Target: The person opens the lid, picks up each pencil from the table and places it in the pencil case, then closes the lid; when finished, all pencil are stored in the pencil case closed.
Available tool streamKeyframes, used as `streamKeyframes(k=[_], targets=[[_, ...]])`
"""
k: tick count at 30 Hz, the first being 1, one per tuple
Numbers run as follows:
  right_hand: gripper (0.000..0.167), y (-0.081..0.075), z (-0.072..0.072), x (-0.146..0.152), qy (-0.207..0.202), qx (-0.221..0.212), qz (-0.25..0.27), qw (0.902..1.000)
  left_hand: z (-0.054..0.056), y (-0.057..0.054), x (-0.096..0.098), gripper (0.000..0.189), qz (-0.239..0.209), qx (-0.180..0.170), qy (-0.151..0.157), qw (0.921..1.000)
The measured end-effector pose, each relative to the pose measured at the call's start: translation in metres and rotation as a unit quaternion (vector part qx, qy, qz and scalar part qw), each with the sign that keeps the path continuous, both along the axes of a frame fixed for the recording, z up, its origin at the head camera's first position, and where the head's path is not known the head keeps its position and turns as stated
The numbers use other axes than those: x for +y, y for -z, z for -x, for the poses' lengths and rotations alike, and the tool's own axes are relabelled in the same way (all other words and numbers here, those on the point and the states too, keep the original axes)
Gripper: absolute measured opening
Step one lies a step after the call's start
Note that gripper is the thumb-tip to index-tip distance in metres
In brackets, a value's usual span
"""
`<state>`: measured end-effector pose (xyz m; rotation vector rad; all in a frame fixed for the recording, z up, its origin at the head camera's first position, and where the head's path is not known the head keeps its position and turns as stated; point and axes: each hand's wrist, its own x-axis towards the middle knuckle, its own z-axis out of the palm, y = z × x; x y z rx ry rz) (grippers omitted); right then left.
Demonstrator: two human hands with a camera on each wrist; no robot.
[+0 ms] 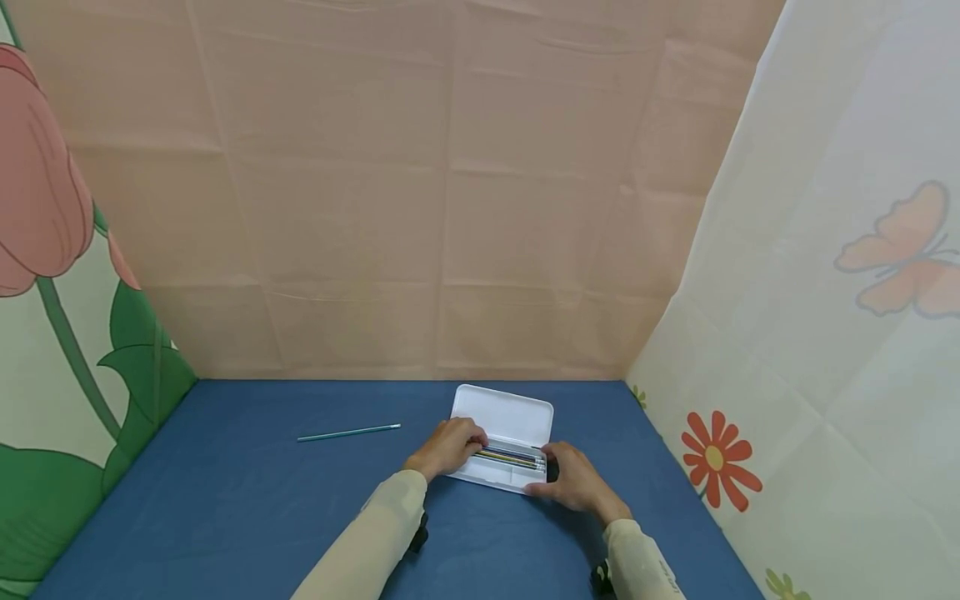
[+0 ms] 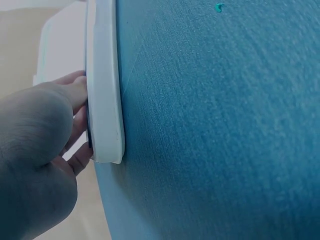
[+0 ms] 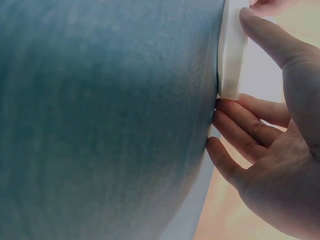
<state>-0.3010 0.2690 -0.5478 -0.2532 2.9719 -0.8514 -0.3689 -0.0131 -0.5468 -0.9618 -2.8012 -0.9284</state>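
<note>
A white pencil case (image 1: 491, 472) lies on the blue cloth with its lid (image 1: 504, 414) tipped up at the back. Several pencils (image 1: 513, 457) lie side by side inside it. My left hand (image 1: 447, 446) reaches over the case's left end, its fingertips on a dark pencil (image 2: 90, 127) along the inner edge; the grip is partly hidden. My right hand (image 1: 576, 479) holds the right end, thumb (image 3: 270, 37) on the near wall and fingers about the end, some of them touching the cloth.
A teal pencil (image 1: 348, 433) lies by itself on the blue cloth (image 1: 225, 500), left of the case. A beige sheet (image 1: 420, 208) hangs behind the table. Printed curtains (image 1: 810, 400) stand at both sides.
</note>
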Motion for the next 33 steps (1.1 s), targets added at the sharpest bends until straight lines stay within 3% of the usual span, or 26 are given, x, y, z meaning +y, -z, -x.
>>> streamKeyframes(k=[16, 26, 33], targets=[[0.083, 0.003, 0.000, 0.001, -0.005, 0.003, -0.004, 1.0000, 0.000, 0.005, 0.000, 0.015, -0.005, -0.007, -0.008, 0.9999], [0.083, 0.004, 0.000, 0.000, 0.000, 0.003, -0.005, 1.0000, -0.005, -0.002, -0.006, 0.019, -0.027, -0.029, -0.008, 0.9992], [0.082, 0.001, 0.000, -0.001, 0.000, 0.005, -0.001, 1.0000, -0.005, -0.006, -0.018, 0.021, -0.046, -0.015, -0.003, 0.9988]])
